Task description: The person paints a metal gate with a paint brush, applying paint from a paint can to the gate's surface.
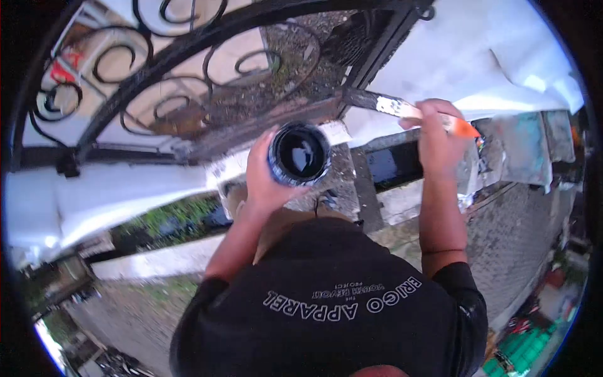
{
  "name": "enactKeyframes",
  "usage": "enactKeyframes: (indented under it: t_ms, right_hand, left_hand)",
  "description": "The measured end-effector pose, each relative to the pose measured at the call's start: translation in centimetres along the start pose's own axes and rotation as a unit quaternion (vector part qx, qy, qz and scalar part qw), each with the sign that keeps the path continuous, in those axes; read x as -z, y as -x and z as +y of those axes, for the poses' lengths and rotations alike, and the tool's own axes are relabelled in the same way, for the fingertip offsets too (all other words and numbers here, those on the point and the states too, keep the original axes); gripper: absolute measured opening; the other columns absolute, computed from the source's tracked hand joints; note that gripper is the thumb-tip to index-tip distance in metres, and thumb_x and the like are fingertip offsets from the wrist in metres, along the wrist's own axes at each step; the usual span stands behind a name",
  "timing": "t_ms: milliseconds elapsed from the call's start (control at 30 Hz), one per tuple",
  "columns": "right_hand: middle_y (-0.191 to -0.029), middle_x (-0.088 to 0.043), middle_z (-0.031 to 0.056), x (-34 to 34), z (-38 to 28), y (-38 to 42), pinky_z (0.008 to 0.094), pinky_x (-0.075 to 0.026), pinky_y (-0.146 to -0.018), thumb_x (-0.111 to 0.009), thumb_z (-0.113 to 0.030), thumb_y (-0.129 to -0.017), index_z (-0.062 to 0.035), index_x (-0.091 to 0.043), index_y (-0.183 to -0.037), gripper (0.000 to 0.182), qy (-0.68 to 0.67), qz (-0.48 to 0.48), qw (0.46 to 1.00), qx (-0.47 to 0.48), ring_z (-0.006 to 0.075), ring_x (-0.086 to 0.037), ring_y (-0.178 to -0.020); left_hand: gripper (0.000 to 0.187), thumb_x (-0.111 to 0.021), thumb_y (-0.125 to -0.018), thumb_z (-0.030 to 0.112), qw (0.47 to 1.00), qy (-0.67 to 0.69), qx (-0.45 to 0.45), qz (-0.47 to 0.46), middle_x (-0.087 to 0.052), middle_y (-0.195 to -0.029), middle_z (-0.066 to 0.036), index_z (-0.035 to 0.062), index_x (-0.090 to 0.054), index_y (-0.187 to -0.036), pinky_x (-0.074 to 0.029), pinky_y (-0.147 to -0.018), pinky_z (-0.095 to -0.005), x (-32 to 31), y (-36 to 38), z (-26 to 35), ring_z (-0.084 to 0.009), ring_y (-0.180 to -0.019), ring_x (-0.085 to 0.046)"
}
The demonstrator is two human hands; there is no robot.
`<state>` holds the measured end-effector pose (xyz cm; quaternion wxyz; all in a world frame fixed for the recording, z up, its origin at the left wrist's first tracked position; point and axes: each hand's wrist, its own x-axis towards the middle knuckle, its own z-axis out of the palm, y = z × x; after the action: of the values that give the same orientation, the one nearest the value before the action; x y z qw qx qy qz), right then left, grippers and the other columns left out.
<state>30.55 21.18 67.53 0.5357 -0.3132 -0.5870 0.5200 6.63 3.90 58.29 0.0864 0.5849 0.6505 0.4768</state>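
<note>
Brush [396, 107] is pinched by its handle in R hand [440, 135], thumb & fingers pressed together on it, w/ the orange butt stuck out on the side away from the can [326, 154]. Can is clasped by L hand [259, 166], wrapped round its L side; its mouth is faced up to the camera, and dark glossy liquid, prob. paint [301, 151], can be seen inside.

Key relation: brush's long axis is laid crosswise, beyond & R of the can, w/ dark bristles pointed L, away from R hand. Bristle end is held just beyond the can, slightly to its R, over the corner where the lower rail [270, 122] of the gate [166, 61] is met by an upright [380, 53]. Whether metal is touched there can't be told from above. Bristles are kept apart from the can's rim, though near it; dip or stroke, either could be managed by R hand w/ a short shift, as judged here.

Further out: gate's scrolls are spread beyond & L of the can; white sheeting [452, 56] is hung beyond & R; a water channel [394, 164] is seen R of it.
</note>
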Motion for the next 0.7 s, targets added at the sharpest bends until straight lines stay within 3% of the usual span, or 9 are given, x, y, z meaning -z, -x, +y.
enactKeyframes:
  t_ms: [33,133,367,500,567,600,667,700]
  right_hand:
    - [-0.081,-0.068,0.0139,-0.1,-1.9,0.4,0.0293,-0.057,-0.064,-0.064,-0.001,-0.088,0.0048,-0.064,-0.091,0.006,0.022,-0.053,0.998,-0.008,0.0186,-0.068,-0.068]
    - [-0.078,-0.069,0.0118,-1.4,-5.5,1.5,0.0283,-0.055,-0.063,-0.067,-0.002,-0.085,0.0033,-0.066,-0.087,0.006,0.113,-0.153,0.982,-0.002,0.0167,-0.068,-0.069]
    - [-0.078,-0.070,0.0094,-4.5,-4.6,2.6,0.0260,-0.051,-0.064,-0.072,-0.005,-0.082,0.0006,-0.070,-0.081,0.006,0.322,-0.288,0.901,0.037,0.0119,-0.067,-0.073]
    - [-0.076,-0.070,0.0073,-4.9,-3.3,2.9,0.0264,-0.052,-0.066,-0.072,-0.006,-0.081,0.0010,-0.070,-0.080,0.008,0.344,-0.290,0.893,0.023,0.0107,-0.066,-0.073]
    - [-0.075,-0.068,0.0057,-4.0,-3.6,2.9,0.0259,-0.053,-0.063,-0.072,-0.006,-0.083,0.0022,-0.069,-0.082,0.009,0.248,-0.228,0.938,-0.079,0.0104,-0.066,-0.070]
    - [-0.075,-0.068,0.0057,-3.7,-3.5,2.9,0.0259,-0.053,-0.063,-0.072,-0.006,-0.083,0.0022,-0.069,-0.082,0.009,0.248,-0.233,0.937,-0.079,0.0104,-0.066,-0.070]
    - [-0.074,-0.067,0.0053,-2.9,-3.0,2.8,0.0237,-0.053,-0.060,-0.070,-0.005,-0.086,0.0032,-0.068,-0.086,0.009,0.180,-0.164,0.955,-0.168,0.0103,-0.065,-0.066]
    - [-0.074,-0.066,0.0064,-2.3,-2.2,3.0,0.0223,-0.053,-0.057,-0.068,-0.005,-0.088,0.0039,-0.066,-0.090,0.009,0.163,-0.158,0.963,-0.147,0.0113,-0.065,-0.062]
  left_hand:
    - [0.106,-0.092,-0.049,0.032,0.998,0.043,-0.047,0.018,-0.053,-0.132,-0.022,0.0056,-0.038,-0.136,-0.041,-0.101,-0.0490,-0.9,-0.4,-0.3,-0.0416,-0.119,-0.053]
    - [0.104,-0.092,-0.051,0.032,0.992,-0.004,-0.127,0.023,-0.053,-0.130,-0.020,0.0072,-0.037,-0.135,-0.043,-0.096,-0.0498,-1.5,-1.3,1.0,-0.0388,-0.115,-0.055]
    - [0.098,-0.090,-0.048,0.028,0.985,-0.001,-0.164,0.051,-0.054,-0.129,-0.018,0.0072,-0.043,-0.132,-0.043,-0.094,-0.0504,-3.0,-1.6,1.6,-0.0371,-0.113,-0.056]
    - [0.098,-0.090,-0.045,0.026,0.985,-0.011,-0.164,0.052,-0.054,-0.130,-0.017,0.0067,-0.045,-0.130,-0.042,-0.095,-0.0513,-2.6,-1.4,1.8,-0.0369,-0.115,-0.055]
    - [0.099,-0.090,-0.044,0.026,0.987,-0.026,-0.150,0.051,-0.054,-0.130,-0.017,0.0068,-0.045,-0.130,-0.042,-0.095,-0.0514,-2.4,-1.3,1.7,-0.0369,-0.115,-0.055]
    - [0.099,-0.090,-0.044,0.026,0.988,-0.026,-0.141,0.059,-0.054,-0.130,-0.017,0.0070,-0.045,-0.130,-0.042,-0.095,-0.0512,-2.4,-1.2,1.5,-0.0368,-0.115,-0.055]
    - [0.099,-0.090,-0.044,0.025,0.988,-0.027,-0.132,0.069,-0.054,-0.130,-0.016,0.0073,-0.045,-0.130,-0.042,-0.096,-0.0510,-2.2,-1.1,1.4,-0.0368,-0.115,-0.055]
    - [0.100,-0.090,-0.043,0.025,0.989,-0.032,-0.128,0.070,-0.054,-0.130,-0.016,0.0075,-0.045,-0.131,-0.042,-0.096,-0.0509,-2.1,-1.1,1.4,-0.0368,-0.115,-0.055]
